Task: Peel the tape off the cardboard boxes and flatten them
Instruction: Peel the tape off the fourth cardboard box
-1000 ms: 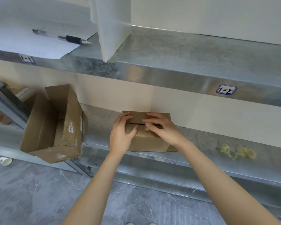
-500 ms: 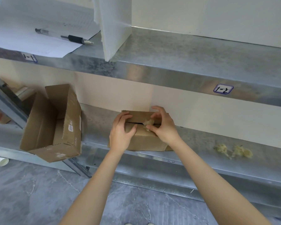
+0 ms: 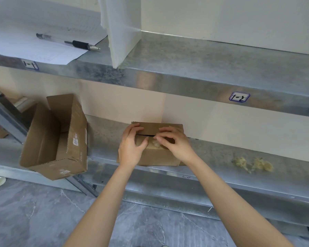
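Small cardboard box (image 3: pixel 155 155) sits at the lower shelf's (image 3: pixel 212 177) front edge, open shelf either side; left hand (image 3: pixel 130 148) grips it, right hand (image 3: pixel 176 143) pinches crumpled tape (image 3: pixel 156 143).

Single head-worn wide-angle view, facing forward-down, close above lower metal shelf (image 3: pixel 212 154)

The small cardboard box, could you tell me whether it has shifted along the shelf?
No. The small cardboard box keeps its gap to the crumpled tape scraps on the shelf.
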`<action>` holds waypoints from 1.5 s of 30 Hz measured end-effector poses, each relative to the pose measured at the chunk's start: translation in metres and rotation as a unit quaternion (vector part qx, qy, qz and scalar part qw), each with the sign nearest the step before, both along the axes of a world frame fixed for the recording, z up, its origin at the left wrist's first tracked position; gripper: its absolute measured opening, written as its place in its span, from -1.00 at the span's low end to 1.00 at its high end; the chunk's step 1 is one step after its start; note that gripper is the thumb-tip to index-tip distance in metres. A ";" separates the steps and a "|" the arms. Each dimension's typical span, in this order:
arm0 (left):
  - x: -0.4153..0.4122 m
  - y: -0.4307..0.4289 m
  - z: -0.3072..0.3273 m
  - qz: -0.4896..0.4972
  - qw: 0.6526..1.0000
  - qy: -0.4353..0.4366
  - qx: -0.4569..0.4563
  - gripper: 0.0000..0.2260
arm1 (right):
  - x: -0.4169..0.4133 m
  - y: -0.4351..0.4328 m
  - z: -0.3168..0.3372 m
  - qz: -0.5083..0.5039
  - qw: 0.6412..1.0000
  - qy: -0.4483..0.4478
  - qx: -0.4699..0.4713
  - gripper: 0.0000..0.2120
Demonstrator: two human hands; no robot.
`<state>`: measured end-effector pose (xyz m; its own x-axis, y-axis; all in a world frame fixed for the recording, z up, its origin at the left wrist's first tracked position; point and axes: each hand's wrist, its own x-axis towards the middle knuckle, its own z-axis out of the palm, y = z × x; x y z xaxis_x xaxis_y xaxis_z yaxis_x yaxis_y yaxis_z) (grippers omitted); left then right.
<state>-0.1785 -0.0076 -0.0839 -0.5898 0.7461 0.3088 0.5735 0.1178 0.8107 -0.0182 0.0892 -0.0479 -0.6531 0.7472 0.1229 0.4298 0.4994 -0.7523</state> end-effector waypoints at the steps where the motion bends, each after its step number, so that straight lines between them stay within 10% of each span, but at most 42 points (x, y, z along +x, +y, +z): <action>1: 0.000 0.000 0.000 -0.001 1.000 0.000 0.001 -0.72 | -0.001 0.001 0.001 -0.001 1.000 0.000 -0.002 -0.83; 9: 0.000 0.000 0.000 -0.002 1.000 0.000 0.002 -0.72 | -0.001 0.006 -0.004 0.009 0.999 0.034 -0.040 -0.76; 14: -0.001 0.000 0.000 -0.005 1.000 -0.003 -0.002 -0.73 | 0.002 0.003 -0.001 -0.011 0.997 0.009 -0.079 -0.39; 29: 0.001 -0.001 0.002 -0.005 1.000 -0.006 0.000 -0.73 | 0.001 -0.002 0.008 -0.035 0.997 -0.002 -0.067 -0.78; 45: 0.002 -0.001 0.004 -0.006 1.000 -0.014 0.006 -0.75 | 0.004 -0.001 0.008 -0.086 0.982 0.112 -0.127 -0.75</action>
